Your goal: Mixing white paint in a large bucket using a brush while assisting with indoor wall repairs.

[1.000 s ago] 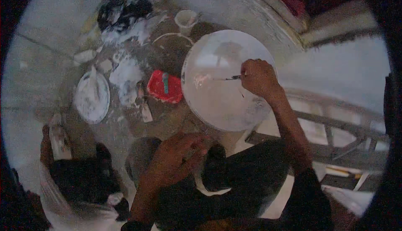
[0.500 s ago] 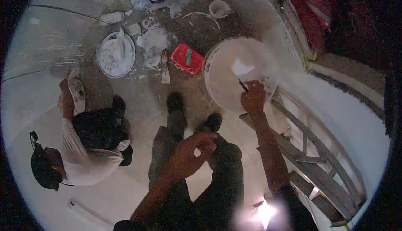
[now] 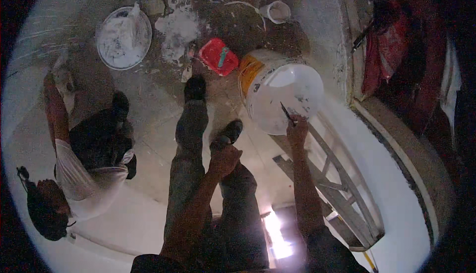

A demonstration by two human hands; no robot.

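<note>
My right hand (image 3: 297, 126) is closed round a slim dark pen-like tool (image 3: 286, 110). The tool's tip points up and left over the round white top of a large bucket (image 3: 275, 88). That bucket has a yellow-orange band on its side and dark smudges on top. My left hand (image 3: 225, 161) lies by my knee with its fingers curled; whether anything is inside it is hidden. Beyond my feet is a red tray (image 3: 210, 61) with a teal strip-shaped thing (image 3: 223, 56) on it. Next to the tray lies a putty knife (image 3: 187, 73), partly blurred.
On the left a person (image 3: 89, 186) in a white shirt sits low, one arm reaching forward. A round pan (image 3: 106, 59) of white material stands far left, a small white bucket (image 3: 277, 13) at the back. A wooden ladder (image 3: 332, 186) leans along the right wall.
The large bucket appears tipped, its banded side now showing. My right hand has moved lower in view with the tool. My left hand has drawn closer to my knee, and the view has shifted.
</note>
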